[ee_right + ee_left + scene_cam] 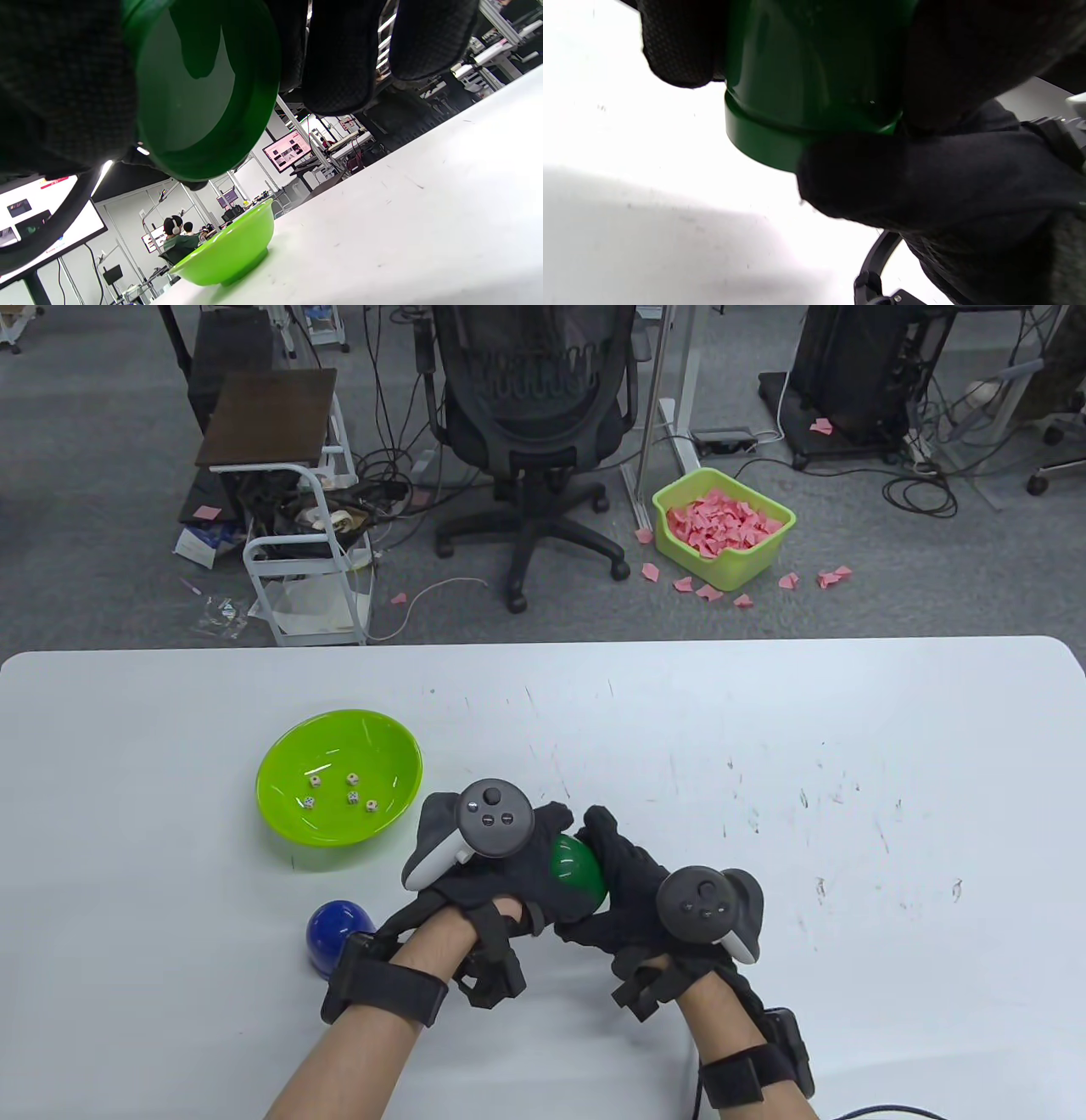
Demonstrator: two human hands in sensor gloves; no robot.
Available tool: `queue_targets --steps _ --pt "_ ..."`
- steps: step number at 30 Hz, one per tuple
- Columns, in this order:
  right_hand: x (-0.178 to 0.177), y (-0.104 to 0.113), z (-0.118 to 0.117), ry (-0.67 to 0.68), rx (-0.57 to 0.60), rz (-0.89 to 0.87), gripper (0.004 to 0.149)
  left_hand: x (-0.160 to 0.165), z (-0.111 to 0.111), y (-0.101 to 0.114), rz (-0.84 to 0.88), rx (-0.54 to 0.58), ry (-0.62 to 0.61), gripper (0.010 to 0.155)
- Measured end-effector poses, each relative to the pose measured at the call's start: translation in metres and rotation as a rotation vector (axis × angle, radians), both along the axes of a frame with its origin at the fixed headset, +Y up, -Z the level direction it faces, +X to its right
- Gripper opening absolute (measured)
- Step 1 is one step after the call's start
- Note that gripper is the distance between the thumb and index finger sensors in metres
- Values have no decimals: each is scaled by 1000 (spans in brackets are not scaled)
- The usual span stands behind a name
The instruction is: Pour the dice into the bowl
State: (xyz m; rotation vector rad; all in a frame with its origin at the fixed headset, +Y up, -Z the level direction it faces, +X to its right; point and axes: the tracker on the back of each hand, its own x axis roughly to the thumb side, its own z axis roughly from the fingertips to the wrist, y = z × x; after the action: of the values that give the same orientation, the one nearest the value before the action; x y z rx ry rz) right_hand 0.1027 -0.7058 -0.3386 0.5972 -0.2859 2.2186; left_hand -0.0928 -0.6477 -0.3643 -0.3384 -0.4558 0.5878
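Observation:
A dark green cup (579, 872) is held off the table between both hands, a little right of the lime green bowl (339, 789). My left hand (528, 884) grips it from the left and my right hand (618, 872) from the right. The left wrist view shows the cup (797, 84) with gloved fingers (678, 46) wrapped round it. The right wrist view shows the cup's open mouth (199, 97) from below, beside my fingers (339, 55); no dice show inside. Several small dice (351, 796) lie in the bowl, which also shows in the right wrist view (229, 250).
A blue cup (333, 937) stands mouth down on the white table (764, 780), by my left wrist and below the bowl. Beyond the far edge are an office chair (534, 432) and a green bin of pink paper (723, 526).

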Motion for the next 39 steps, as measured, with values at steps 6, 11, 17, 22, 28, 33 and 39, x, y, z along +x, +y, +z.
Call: queue_targets --steps 6,11,17,22,28,33,39 --pt "13 -7 -8 -12 -89 -69 114 1 -4 16 16 74 18 97" --pt "25 -14 -13 -46 -134 -62 113 -5 -7 27 99 117 49 96" --pt "40 -18 -17 -101 -173 -113 113 -19 -11 21 64 127 103 97" --pt "51 -19 -19 -155 -180 -145 113 -28 -13 -2 -1 104 141 97" --pt "59 -17 -19 -180 -170 -188 112 -29 -14 -38 -236 154 148 97" --pt "57 -15 -18 -177 -152 -190 112 -25 -14 -66 -406 166 140 96" --pt "55 -13 -17 -167 -137 -189 111 -20 -12 -86 -497 172 118 96"
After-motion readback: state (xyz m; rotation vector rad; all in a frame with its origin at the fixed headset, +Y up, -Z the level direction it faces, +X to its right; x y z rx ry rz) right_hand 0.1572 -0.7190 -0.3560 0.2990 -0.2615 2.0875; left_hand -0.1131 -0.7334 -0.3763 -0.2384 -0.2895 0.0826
